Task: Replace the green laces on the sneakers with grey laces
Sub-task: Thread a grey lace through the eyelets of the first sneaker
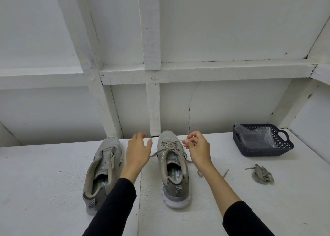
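Two grey sneakers stand side by side on the white table, toes pointing away from me. The left sneaker (103,171) has no lace in its eyelets. The right sneaker (174,168) carries a greyish-green lace (170,145) crossed through its lower eyelets, with loose ends trailing to both sides. My right hand (197,149) pinches a strand of that lace beside the toe end of the right sneaker. My left hand (138,151) hovers between the two sneakers with its fingers spread, holding nothing. A bundled spare lace (262,175) lies on the table to the right.
A dark blue plastic basket (284,149) with a clear plastic bag inside sits at the back right of the white table (44,191). White wooden wall framing rises right behind the sneakers.
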